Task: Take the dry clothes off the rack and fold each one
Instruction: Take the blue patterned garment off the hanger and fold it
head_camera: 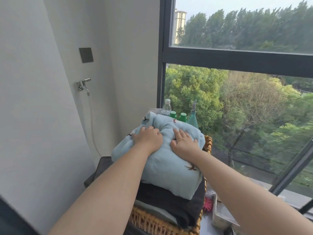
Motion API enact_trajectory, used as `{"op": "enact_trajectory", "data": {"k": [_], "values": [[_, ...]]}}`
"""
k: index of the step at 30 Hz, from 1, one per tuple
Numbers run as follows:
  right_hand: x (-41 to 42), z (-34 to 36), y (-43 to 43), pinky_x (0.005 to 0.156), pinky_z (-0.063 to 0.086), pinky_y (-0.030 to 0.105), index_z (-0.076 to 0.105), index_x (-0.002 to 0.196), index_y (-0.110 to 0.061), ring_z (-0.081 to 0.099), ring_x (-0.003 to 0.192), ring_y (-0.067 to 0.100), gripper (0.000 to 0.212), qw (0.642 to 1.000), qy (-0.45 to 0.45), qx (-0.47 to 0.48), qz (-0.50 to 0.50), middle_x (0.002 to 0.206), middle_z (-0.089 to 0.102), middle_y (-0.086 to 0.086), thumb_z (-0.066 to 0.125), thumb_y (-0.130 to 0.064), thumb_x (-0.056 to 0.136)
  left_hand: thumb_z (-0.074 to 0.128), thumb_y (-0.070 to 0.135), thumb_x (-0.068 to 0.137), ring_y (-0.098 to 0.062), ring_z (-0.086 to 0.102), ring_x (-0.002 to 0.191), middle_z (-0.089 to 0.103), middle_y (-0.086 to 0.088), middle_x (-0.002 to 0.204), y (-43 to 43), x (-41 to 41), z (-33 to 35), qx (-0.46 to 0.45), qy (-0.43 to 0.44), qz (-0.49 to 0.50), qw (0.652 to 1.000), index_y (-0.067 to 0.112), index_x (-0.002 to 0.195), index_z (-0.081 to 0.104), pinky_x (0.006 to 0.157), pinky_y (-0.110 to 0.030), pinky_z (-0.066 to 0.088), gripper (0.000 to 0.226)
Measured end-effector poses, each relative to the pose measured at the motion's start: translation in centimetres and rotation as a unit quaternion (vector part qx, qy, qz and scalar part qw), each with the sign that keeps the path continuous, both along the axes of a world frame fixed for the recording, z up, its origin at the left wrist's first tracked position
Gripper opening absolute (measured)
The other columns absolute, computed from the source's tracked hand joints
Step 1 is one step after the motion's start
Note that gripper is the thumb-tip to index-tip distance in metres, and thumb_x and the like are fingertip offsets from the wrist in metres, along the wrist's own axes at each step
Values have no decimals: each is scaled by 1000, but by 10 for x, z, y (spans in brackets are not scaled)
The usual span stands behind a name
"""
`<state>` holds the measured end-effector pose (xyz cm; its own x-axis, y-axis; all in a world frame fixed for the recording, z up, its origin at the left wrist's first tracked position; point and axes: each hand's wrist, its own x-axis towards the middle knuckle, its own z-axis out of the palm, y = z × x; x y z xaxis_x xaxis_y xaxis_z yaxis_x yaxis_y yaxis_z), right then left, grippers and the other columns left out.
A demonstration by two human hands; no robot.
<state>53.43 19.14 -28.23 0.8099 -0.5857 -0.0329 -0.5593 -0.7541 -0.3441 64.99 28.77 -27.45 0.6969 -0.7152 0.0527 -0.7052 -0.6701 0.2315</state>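
Note:
A light blue fleece garment [171, 168] with small dark bird marks lies folded on top of a pile in a wicker basket [152, 221]. Under it are a dark folded garment [169, 200] and a grey one. My left hand [149, 137] presses on the garment's upper left, fingers curled into the cloth. My right hand [183, 140] lies flat on it just to the right, fingers spread. No drying rack is in view.
Behind the basket stand a clear water bottle [166, 107], two green-capped bottles [177, 116] and a teal spray bottle [193, 118]. A large window [237, 58] is on the right, a wall tap [83, 85] with a hose on the left. A pink brush [207, 205] lies on the sill.

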Motion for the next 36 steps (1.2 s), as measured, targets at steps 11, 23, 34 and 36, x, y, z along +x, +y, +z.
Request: {"op": "enact_trajectory", "data": {"k": [11,23,34,36], "values": [[-3,-11,-10,115,9,56,10,152,-23,5,147,19,61,1000,-15,20,6,160,6,2,29,-36,96,18,43,98,-22,-8,146,-5,16,158,-16,7,-12,-6,-20,-58,998,49,146,7,110,-65,7,50],[-8,-26,-13,115,7,54,9,152,-24,5,147,19,58,998,-54,43,4,160,5,1,27,-35,98,32,41,95,-21,16,144,17,6,158,-24,11,-23,-81,44,-18,996,31,148,25,115,-48,18,55],[-23,18,-14,112,8,60,19,145,-44,-2,146,25,54,996,-61,39,-44,160,-2,-2,33,-45,92,49,68,73,-25,64,100,65,-6,116,24,15,34,-132,377,125,908,17,129,54,94,-37,49,75],[-25,25,-17,115,13,52,18,147,-41,1,146,27,55,995,-76,59,-22,160,-3,1,34,-41,94,55,48,85,-22,66,83,70,-6,97,32,9,41,-186,458,105,863,12,115,62,77,-28,53,47]]}}
